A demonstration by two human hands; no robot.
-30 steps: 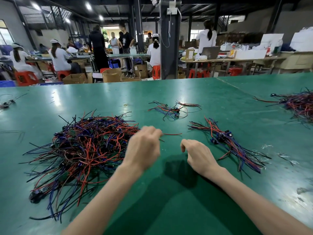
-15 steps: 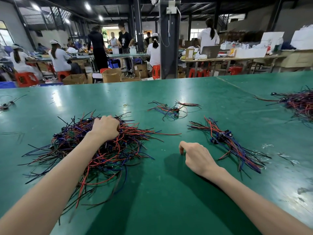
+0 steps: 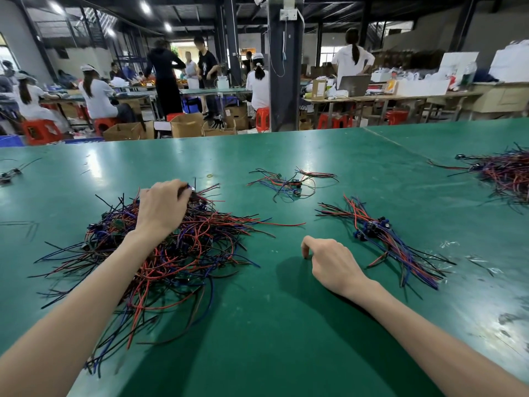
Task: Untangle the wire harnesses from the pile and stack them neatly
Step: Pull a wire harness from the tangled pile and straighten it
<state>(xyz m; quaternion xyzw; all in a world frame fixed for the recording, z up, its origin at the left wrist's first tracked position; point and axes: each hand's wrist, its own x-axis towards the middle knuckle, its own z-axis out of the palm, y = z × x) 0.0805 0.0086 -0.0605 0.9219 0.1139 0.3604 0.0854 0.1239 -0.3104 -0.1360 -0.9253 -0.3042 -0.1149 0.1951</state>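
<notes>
Fingers [image 3: 177, 187] of L hand [image 3: 160, 207] pinched a harness end [image 3: 192, 190] at far edge of pile [image 3: 171, 253], R hand [image 3: 332, 262] loosely curled on counter [image 3: 257, 325]; prob. best lifted slowly w/ R pinning the rest.

Your one camera sits on your head. It looks forward and down at the green desk [image 3: 272, 325]. Your left hand [image 3: 161, 209] and right hand [image 3: 332, 262] are close below it, near the middle of what it sees. Far past your hands it also takes in the big room [image 3: 415, 32].
</notes>
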